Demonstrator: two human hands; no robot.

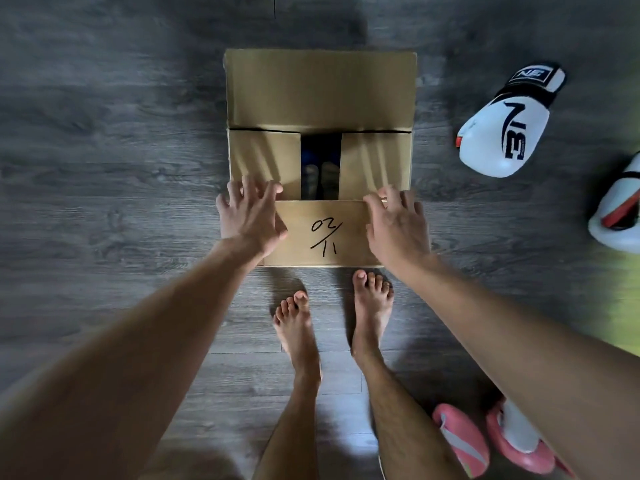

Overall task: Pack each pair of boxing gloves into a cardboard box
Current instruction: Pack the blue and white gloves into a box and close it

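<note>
While I look down through the head camera, the cardboard box sits on the dark wood floor straight ahead of my bare feet. Its far flap is folded down, both side flaps are folded in, and the near flap, marked "02/11" in black pen, stands toward me. Through the narrow gap between the side flaps I see something dark and blue inside, too dim for me to name.

My left hand rests with fingers spread on the box's near left corner, fingertips on the left side flap, palm over the near flap's edge. My right hand mirrors it on the near right corner, fingers spread and curled over the near flap's top edge; neither hand pinches anything.

Right of the box, well apart from it, lies a white boxing glove with black lettering and cuff. A second white glove with red trim lies farther right, cut by the frame edge. Nearer me than the box, beside my right leg, pink gloves lie partly hidden under my forearm.
</note>
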